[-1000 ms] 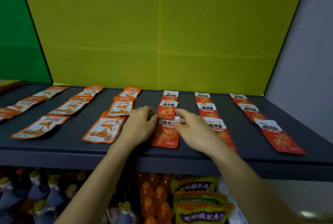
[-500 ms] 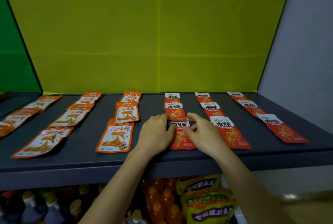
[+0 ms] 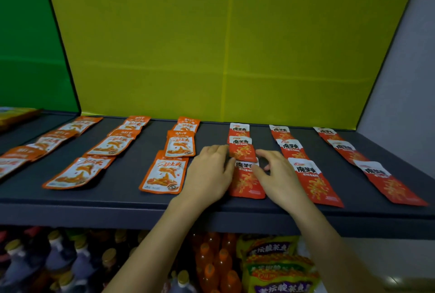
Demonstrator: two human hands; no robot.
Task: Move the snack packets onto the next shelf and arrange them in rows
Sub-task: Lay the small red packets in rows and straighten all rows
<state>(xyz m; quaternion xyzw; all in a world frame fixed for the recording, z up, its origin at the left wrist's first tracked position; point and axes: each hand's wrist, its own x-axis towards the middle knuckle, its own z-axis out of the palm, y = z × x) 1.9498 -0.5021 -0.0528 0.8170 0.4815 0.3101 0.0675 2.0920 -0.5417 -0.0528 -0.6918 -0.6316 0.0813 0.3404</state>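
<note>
Shelf (image 3: pixel 113 201): dark grey, with a yellow panel (image 3: pixel 211 45) behind it at 12 o'clock and a green panel (image 3: pixel 30 45) at 10 o'clock. Stock, lying flat in files that run front to back: three files of orange packets (image 3: pixel 162 175) from 9 to 11 o'clock of my hands, and three files of red packets (image 3: pixel 315 182) from 12 to 3 o'clock. The file between my hands has three pieces. The back packet (image 3: pixel 239 129) is at 12 o'clock against the panel. The middle packet (image 3: pixel 242 150) overlaps the white top of the front packet (image 3: pixel 246 182), which reaches nearly to the shelf's lip. My left hand (image 3: pixel 209 172) lies palm down on the shelf at 9 o'clock of this file, fingers loosely bent, tips against the left edges of the middle and front packets, gripping nothing. My right hand (image 3: pixel 277 175) is arched at 3 o'clock, thumb lying on the front packet's upper part, forefinger tip near the middle packet's right edge; I cannot tell whether it pinches. Below the shelf: bottles (image 3: pixel 58 262) at 7 o'clock and yellow packs (image 3: pixel 275 269) at 5 o'clock.
</note>
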